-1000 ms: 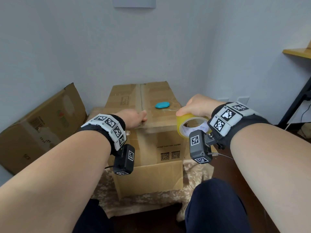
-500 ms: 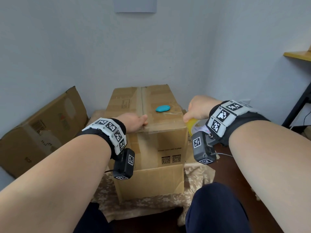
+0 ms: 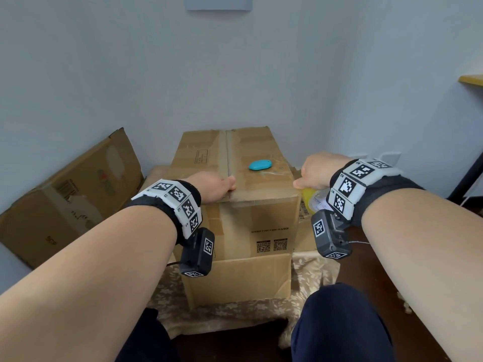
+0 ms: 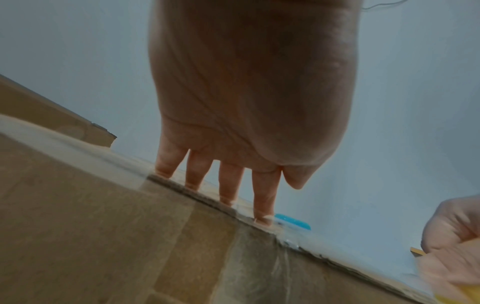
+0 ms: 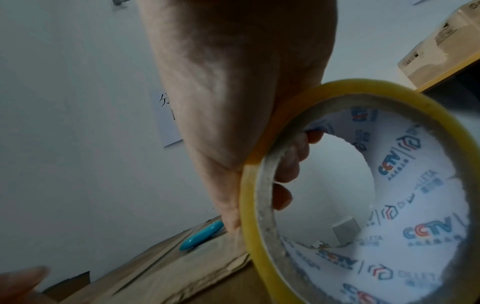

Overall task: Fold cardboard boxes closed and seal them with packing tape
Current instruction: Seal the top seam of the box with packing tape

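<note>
A closed cardboard box (image 3: 251, 220) stands in front of me, its two top flaps meeting at a centre seam. My left hand (image 3: 213, 185) lies flat on the top at the near edge by the seam, its straight fingers (image 4: 263, 197) pressing the flap down. My right hand (image 3: 317, 169) is at the box's near right corner and grips a yellow roll of packing tape (image 5: 363, 195), fingers hooked through its core, thumb outside. In the head view the tape roll (image 3: 312, 205) is mostly hidden under that wrist. Clear tape shines on the right flap.
A small turquoise oval object (image 3: 259, 164) lies on the right flap. The box sits on another carton (image 3: 240, 280) over a patterned cloth (image 3: 311, 273). A flattened box (image 3: 70, 194) leans on the left wall. A desk edge (image 3: 471, 79) and its dark leg are at right.
My right hand has carried the tape roll down and right, off the box top and past its near right corner. The left hand has stayed on the flap.
</note>
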